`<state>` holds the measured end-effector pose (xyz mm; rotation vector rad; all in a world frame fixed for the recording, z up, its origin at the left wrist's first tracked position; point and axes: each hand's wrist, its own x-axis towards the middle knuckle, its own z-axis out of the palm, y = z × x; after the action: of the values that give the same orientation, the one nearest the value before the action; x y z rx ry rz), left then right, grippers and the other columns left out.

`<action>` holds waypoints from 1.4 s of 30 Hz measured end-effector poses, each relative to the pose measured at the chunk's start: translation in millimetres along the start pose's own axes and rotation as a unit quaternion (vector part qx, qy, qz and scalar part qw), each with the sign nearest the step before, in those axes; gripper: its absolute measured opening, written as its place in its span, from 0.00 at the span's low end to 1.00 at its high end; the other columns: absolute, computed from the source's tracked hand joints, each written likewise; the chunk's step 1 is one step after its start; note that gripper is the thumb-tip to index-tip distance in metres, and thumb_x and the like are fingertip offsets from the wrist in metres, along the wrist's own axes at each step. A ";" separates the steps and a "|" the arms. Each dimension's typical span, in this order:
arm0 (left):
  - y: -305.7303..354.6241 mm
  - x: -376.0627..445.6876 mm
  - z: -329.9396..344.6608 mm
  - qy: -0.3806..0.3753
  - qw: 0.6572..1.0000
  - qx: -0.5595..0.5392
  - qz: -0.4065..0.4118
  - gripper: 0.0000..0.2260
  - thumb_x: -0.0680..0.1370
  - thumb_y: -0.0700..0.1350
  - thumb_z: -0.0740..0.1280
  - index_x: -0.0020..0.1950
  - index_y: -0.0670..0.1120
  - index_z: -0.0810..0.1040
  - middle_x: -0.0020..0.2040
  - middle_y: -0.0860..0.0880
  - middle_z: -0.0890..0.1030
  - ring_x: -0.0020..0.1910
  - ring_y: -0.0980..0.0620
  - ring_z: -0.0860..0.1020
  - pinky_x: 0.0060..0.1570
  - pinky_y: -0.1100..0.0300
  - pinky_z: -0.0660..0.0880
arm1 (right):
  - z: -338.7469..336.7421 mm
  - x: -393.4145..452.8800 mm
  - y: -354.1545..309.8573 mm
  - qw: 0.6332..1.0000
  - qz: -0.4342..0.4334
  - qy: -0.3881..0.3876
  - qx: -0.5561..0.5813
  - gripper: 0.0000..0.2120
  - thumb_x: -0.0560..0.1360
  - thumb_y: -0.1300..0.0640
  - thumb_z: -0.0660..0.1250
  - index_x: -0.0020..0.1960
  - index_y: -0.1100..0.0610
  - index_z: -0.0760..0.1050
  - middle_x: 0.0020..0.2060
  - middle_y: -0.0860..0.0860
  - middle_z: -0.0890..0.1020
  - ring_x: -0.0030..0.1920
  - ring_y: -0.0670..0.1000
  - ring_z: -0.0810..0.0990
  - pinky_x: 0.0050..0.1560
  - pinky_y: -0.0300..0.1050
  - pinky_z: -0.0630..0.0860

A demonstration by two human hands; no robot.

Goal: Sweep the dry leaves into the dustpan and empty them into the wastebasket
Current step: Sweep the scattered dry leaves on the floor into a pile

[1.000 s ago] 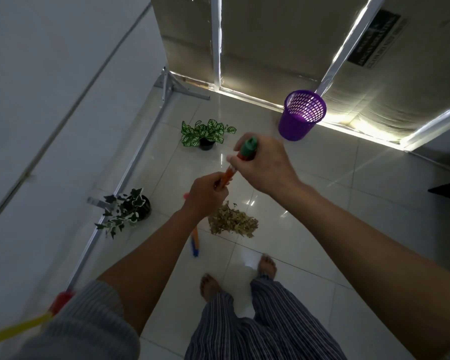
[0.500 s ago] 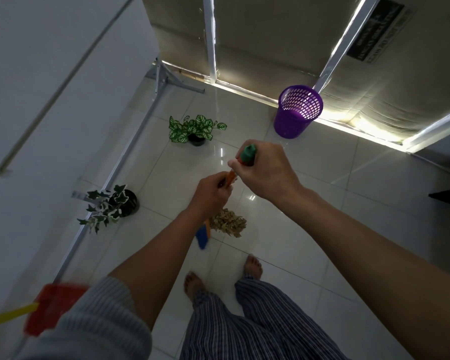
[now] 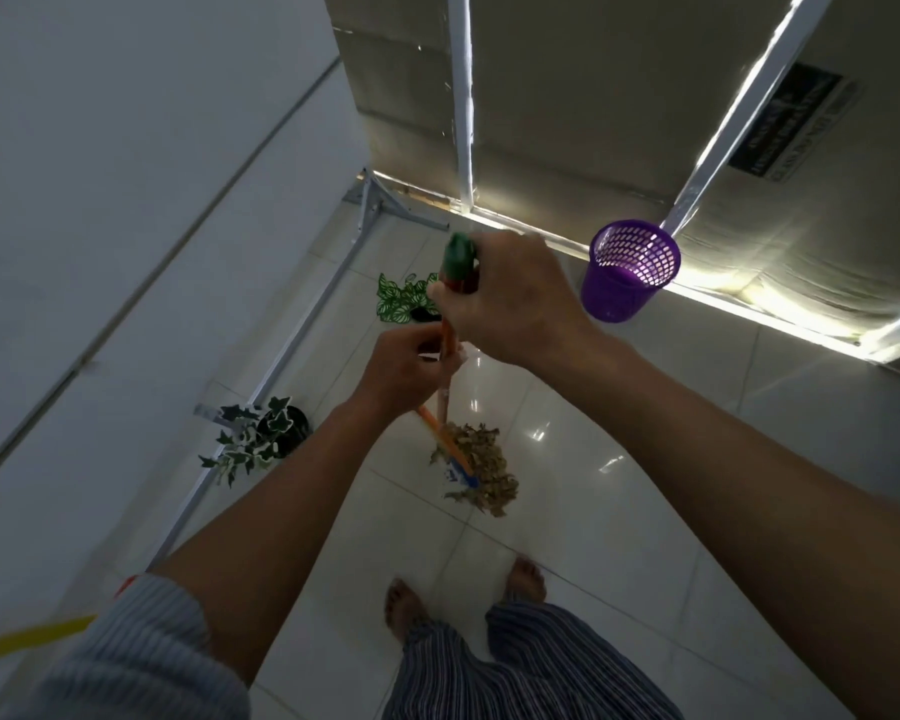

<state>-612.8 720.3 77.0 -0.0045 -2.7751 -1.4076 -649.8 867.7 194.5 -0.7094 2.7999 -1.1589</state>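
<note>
**Both hands on broom, head at the leaf pile**

Floor (image 3: 619, 511): glossy white tile w/ bright glare spots, fills most of the view. White wall (image 3: 100, 200) runs along the left; beige panelled backdrop (image 3: 567, 96) at the far end, lit strip along its foot.

Person: standing, seen from above. Striped trousers (image 3: 515, 667) at bottom centre, bare feet on the tile just this side of the pile. Both forearms reach fwd.

Wastebasket (image 3: 628, 270): purple, mesh-sided, upright on the floor against the lit strip, right of the hands, well apart from the leaves.

Right hand (image 3: 515, 298): grip closed round the top of the broom (image 3: 448, 350), just under its green end cap. Left hand (image 3: 401, 371): lower on the orange shaft, fingers wrapped round it. Shaft slants down and away from the hands to the floor.

Leaves (image 3: 481, 467): dry, brown, one loose heap on the tile ahead of the feet. Broom head, orange w/ blue at the tip, lies along the heap's left edge, touching it; bristles hard to make out, prob. buried in the leaves.

Plants: dark pot w/ white-edged ivy (image 3: 261, 439) left of the pile near the metal frame foot; second pot w/ green patterned foliage (image 3: 404, 301) farther back, partly behind the hands.

Bottom left: yellow strip (image 3: 27, 639) and a bit of red beside the grey sleeve, too cropped to id; could be the dustpan, can't tell.
</note>
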 end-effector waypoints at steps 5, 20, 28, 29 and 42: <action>11.0 14.0 -19.1 0.013 1.000 0.003 0.023 0.07 0.74 0.44 0.72 0.51 0.45 0.83 0.46 0.53 0.84 0.44 0.59 0.82 0.48 0.60 0.80 | -17.1 25.8 -7.8 1.000 -0.015 0.025 0.002 0.08 0.75 0.54 0.72 0.51 0.58 0.80 0.43 0.53 0.83 0.45 0.52 0.82 0.49 0.50 0.82; -17.5 9.0 32.0 0.091 0.996 0.009 -0.014 0.07 0.70 0.44 0.76 0.44 0.42 0.83 0.40 0.46 0.84 0.40 0.50 0.82 0.40 0.58 0.80 | -0.1 9.6 32.9 0.987 -0.056 -0.147 0.037 0.08 0.75 0.59 0.72 0.53 0.53 0.80 0.48 0.50 0.83 0.49 0.50 0.83 0.50 0.50 0.83; -38.7 -6.6 51.9 -0.005 0.998 -0.006 -0.065 0.07 0.70 0.45 0.76 0.44 0.45 0.83 0.40 0.49 0.83 0.40 0.53 0.81 0.44 0.52 0.80 | 13.0 0.0 52.6 0.972 -0.011 -0.233 0.029 0.07 0.75 0.60 0.73 0.51 0.52 0.79 0.47 0.48 0.81 0.48 0.47 0.80 0.51 0.48 0.82; -38.7 -7.4 51.4 -0.011 0.997 -0.011 -0.069 0.07 0.70 0.45 0.76 0.44 0.45 0.83 0.40 0.50 0.83 0.40 0.54 0.81 0.44 0.53 0.80 | 12.8 -0.2 52.0 0.971 -0.011 -0.235 0.034 0.07 0.75 0.60 0.73 0.51 0.52 0.79 0.46 0.47 0.80 0.47 0.47 0.80 0.50 0.46 0.81; -16.9 19.2 41.9 0.049 0.999 -0.010 -0.004 0.07 0.73 0.43 0.73 0.45 0.40 0.81 0.41 0.45 0.83 0.41 0.52 0.82 0.42 0.62 0.80 | -6.8 16.3 39.7 0.988 -0.048 -0.146 0.011 0.08 0.76 0.58 0.72 0.54 0.51 0.79 0.45 0.49 0.83 0.45 0.49 0.82 0.46 0.43 0.81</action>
<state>-633.3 743.9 39.2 0.0719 -2.6858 -1.3964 -681.5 889.9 174.9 -0.9384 2.5319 -1.0018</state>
